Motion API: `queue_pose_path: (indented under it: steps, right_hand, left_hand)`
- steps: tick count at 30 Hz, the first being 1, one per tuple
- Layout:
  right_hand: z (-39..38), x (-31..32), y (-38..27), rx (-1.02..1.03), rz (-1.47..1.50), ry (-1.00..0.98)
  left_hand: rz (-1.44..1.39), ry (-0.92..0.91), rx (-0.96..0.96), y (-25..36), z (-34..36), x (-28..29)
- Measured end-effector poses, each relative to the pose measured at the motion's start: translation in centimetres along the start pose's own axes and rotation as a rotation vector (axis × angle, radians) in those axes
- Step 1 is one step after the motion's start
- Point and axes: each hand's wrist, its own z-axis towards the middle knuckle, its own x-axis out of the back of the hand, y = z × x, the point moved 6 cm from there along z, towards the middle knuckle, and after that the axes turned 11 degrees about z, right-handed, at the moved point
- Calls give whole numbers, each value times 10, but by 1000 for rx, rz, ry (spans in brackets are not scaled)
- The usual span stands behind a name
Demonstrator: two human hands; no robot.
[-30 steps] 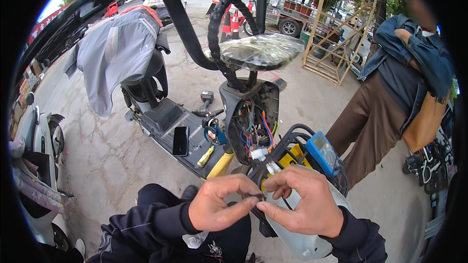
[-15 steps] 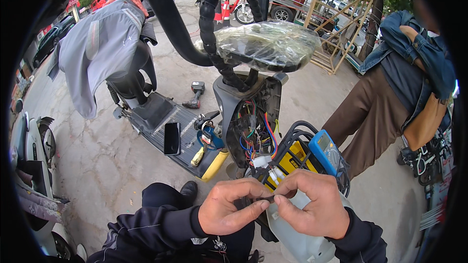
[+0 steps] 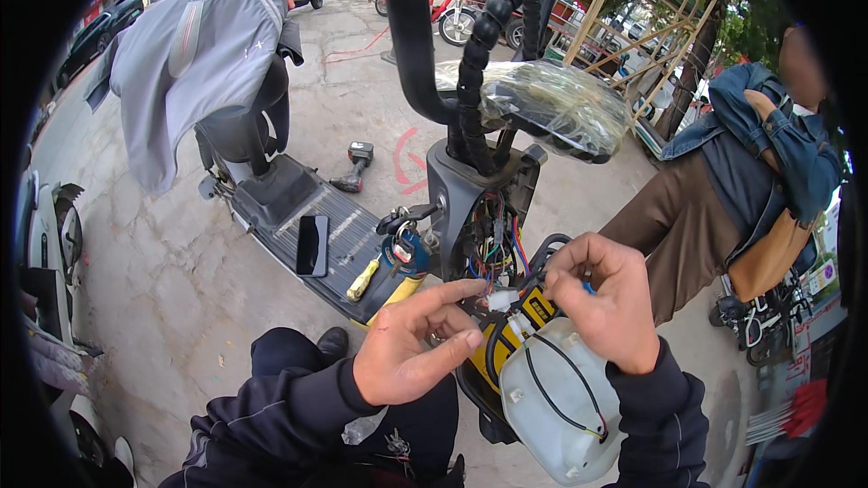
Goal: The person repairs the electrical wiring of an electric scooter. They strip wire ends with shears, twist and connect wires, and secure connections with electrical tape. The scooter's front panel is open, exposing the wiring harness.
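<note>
My left hand hovers over the scooter's front, its thumb and forefinger spread with nothing between them. Up and to the right, the fingertips of my right hand pinch together. Whatever they hold is too small or hidden to name. Below the hands rests a translucent white lamp housing, two thin dark wires curving across it. White plug connectors hang just beyond my left fingertips. Behind them the open steering column shows a bundle of coloured wires. A bit of blue shows behind my right fingers.
On the scooter's footboard lie a smartphone, a yellow-handled tool and keys. A cordless power tool is on the ground beyond. A plastic-wrapped dashboard sits above the column. A person stands at right, arms crossed.
My hands have come apart from their shared pinch; the left has opened, the right has risen up and right. Two dark wires now show on the lamp housing. The view has shifted.
</note>
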Motion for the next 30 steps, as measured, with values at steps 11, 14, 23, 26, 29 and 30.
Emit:
queue_pose_path:
  steps: [11, 14, 23, 26, 29, 30]
  right_hand:
    - [21, -5, 22, -99, 85, 11]
    - [22, -9, 25, -123, 47, -6]
    - [23, -14, 30, -191, 51, 48]
    - [23, -16, 31, -161, 73, 58]
    - [22, -17, 33, -159, 95, 71]
    - [22, -16, 34, -167, 87, 86]
  left_hand:
    - [440, 208, -252, 9, 27, -13]
    - [441, 231, -259, 7, 26, -15]
    - [431, 266, -291, 6, 23, -8]
    - [443, 259, -319, 7, 24, -10]
    - [427, 249, -318, 6, 24, -12]
    - [441, 260, -326, 7, 23, -12]
